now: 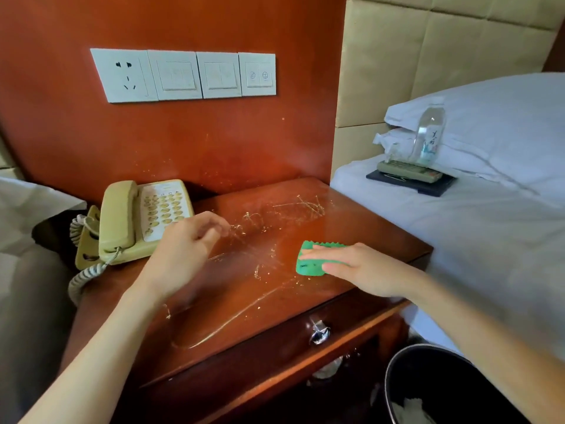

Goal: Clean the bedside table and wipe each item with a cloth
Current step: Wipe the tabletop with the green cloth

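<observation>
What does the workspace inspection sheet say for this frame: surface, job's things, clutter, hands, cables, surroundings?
Surface: bedside table top streaked, scattered with pale crumbs.
Job's things: green cloth flat on the top; telephone at the left rear.
Clutter: bottle, remote and dark pad set on the bed.
Hands: right hand presses the cloth flat; left hand loosely curled above the top, holding nothing.
Cables: coiled phone cord hangs off the left edge.
Surroundings: wall switches, bin below.

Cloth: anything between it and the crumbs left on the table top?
Nothing visible. The right hand presses the green cloth flat on the table; bare wood lies between it and the crumbs. The left hand hovers beside the phone, near them.
</observation>
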